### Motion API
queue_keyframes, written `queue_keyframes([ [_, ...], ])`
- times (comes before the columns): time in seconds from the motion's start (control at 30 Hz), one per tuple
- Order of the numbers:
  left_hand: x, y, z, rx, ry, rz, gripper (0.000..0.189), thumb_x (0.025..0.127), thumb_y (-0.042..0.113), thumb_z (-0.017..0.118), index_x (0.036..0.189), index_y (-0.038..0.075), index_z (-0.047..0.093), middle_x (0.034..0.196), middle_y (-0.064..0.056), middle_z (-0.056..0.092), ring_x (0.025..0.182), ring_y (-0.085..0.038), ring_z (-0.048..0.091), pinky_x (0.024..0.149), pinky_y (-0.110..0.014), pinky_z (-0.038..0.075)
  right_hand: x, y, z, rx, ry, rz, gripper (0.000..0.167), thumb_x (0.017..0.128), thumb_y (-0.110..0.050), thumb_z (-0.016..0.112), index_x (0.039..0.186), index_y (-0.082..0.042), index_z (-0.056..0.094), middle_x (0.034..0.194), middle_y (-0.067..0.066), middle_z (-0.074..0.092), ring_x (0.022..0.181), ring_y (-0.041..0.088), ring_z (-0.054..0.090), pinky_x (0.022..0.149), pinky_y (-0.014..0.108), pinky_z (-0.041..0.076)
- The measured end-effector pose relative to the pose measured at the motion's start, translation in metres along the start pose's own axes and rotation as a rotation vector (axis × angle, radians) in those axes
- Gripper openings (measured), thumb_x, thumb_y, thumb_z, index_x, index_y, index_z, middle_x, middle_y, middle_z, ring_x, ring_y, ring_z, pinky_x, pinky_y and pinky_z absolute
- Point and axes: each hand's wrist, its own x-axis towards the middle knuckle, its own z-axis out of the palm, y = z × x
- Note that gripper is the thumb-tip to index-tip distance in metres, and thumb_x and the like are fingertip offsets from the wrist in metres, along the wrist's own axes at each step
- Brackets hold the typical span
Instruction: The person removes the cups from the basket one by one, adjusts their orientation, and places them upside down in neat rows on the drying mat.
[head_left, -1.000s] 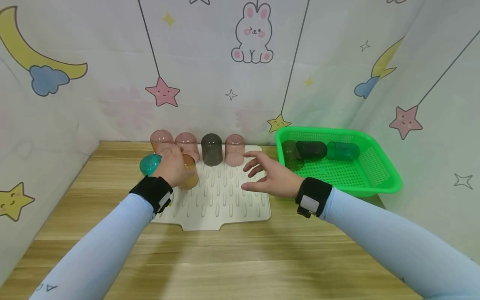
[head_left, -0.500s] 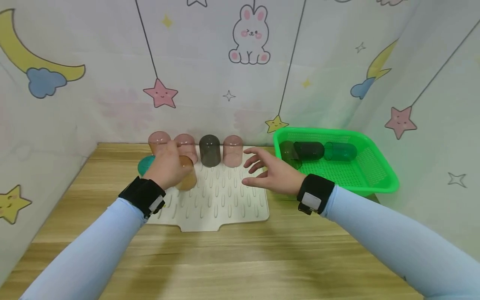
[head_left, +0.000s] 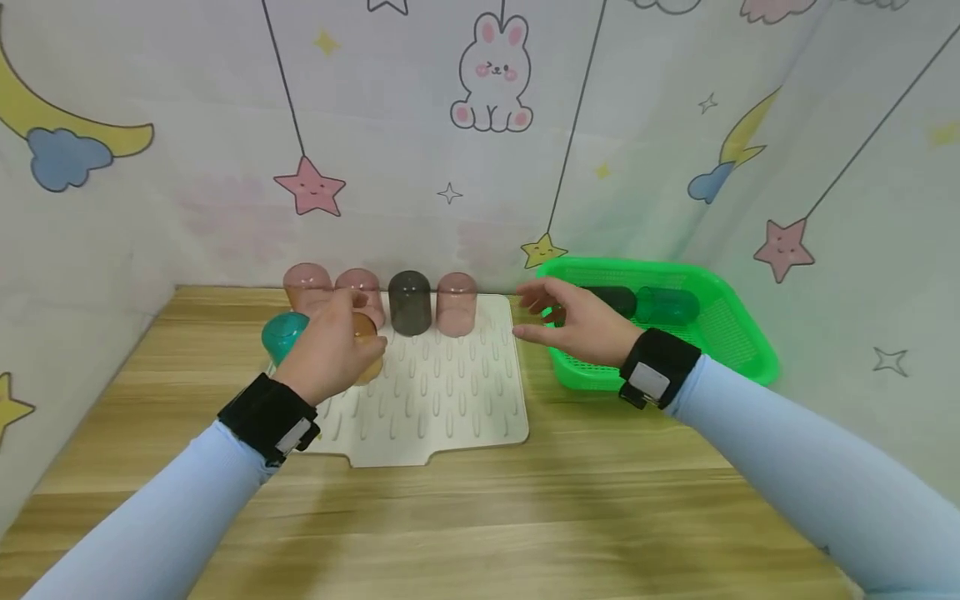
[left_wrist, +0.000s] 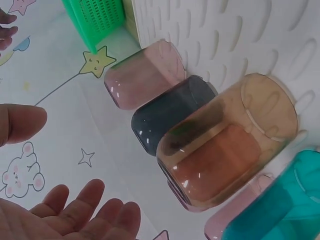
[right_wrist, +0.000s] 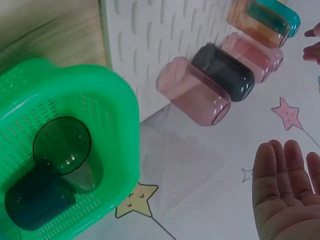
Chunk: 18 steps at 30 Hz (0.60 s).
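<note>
My left hand [head_left: 333, 346] hovers above an amber cup [left_wrist: 225, 150] that stands upside down on a white ridged drying mat [head_left: 450, 412]. In the left wrist view its fingers [left_wrist: 85, 205] are spread and apart from the cup. A teal cup [head_left: 281, 335] stands left of the amber one, partly behind the hand. Along the back are pink cups, among them the right-hand pink cup [head_left: 456, 304], and a dark grey cup [head_left: 410, 304]. My right hand [head_left: 577, 321], fingers loosely extended and holding nothing, is at the near left side of a green basket [right_wrist: 127, 105].
Inside the basket lie a smoky clear cup [right_wrist: 62, 145], a dark cup [right_wrist: 37, 197] and a teal cup [head_left: 667, 306]. A printed cloth [head_left: 375, 125] hangs close behind the mat. Underneath is a wood-grain table [head_left: 480, 533].
My right hand has moved rightward from the mat's edge to the basket. My left hand has loosened and drawn slightly off the amber cup, which stays standing. The head view has shifted a little.
</note>
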Motion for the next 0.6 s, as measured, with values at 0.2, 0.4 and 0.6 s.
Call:
queue_keyframes([
  [0.2, -0.004, 0.004, 0.004, -0.013, 0.000, 0.013, 0.058, 0.094, 0.020, 0.067, 0.135, -0.004, 0.035, 0.106, -0.026, 0.061, 0.081, -0.034, 0.068, 0.070, -0.042, 0.061, 0.001, 0.016, -0.019, -0.007, 0.022, 0.040, 0.061, 0.096, -0.041, 0.069, 0.146, -0.015, 0.046, 0.136, 0.007, 0.057, 0.126, 0.027, 0.055, 0.108, 0.045, 0.048],
  [0.4, -0.005, 0.006, 0.008, -0.035, -0.003, 0.043, 0.056, 0.094, 0.018, 0.067, 0.135, -0.003, 0.036, 0.118, -0.024, 0.057, 0.083, -0.031, 0.065, 0.070, -0.036, 0.059, 0.002, 0.034, -0.035, -0.053, 0.035, 0.099, 0.061, 0.099, -0.043, 0.064, 0.148, -0.013, 0.044, 0.140, 0.010, 0.055, 0.132, 0.031, 0.052, 0.112, 0.048, 0.044],
  [0.6, -0.004, 0.006, 0.009, -0.034, -0.003, 0.057, 0.056, 0.094, 0.017, 0.067, 0.136, -0.002, 0.037, 0.116, -0.022, 0.059, 0.079, -0.029, 0.065, 0.065, -0.033, 0.058, 0.003, 0.047, -0.051, -0.101, 0.035, 0.152, 0.062, 0.101, -0.043, 0.061, 0.150, -0.010, 0.042, 0.147, 0.016, 0.050, 0.134, 0.037, 0.048, 0.110, 0.054, 0.043],
])
